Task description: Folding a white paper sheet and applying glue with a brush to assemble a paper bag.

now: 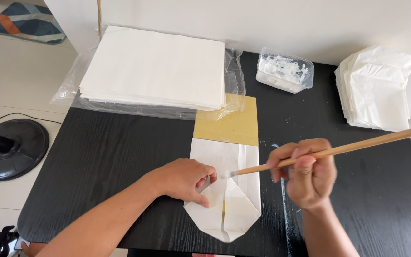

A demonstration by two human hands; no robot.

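Two hands point(181, 183), one brush point(329, 152), one folded paper point(234, 209)

Clear plastic wrapper point(236, 90): opened, crumpled, spread beneath a white paper stack, upper centre-left of frame. Clear rectangular plastic tub point(284, 70): white paste inside, upper centre-right, on the bench point(110, 162). No labels, signs or screens are seen.

You've got 2 hands in shot, left hand point(181, 180) & right hand point(305, 173). 1 brush point(338, 150). 1 folded paper bag point(227, 192) on 1 cardboard sheet point(229, 126). 2 paper stacks: 1 big flat stack point(153, 66), 1 stack of folded bags point(376, 88). 1 clear glue tub point(284, 70). 1 black table point(101, 162), 1 fan base point(13, 148) on the floor.
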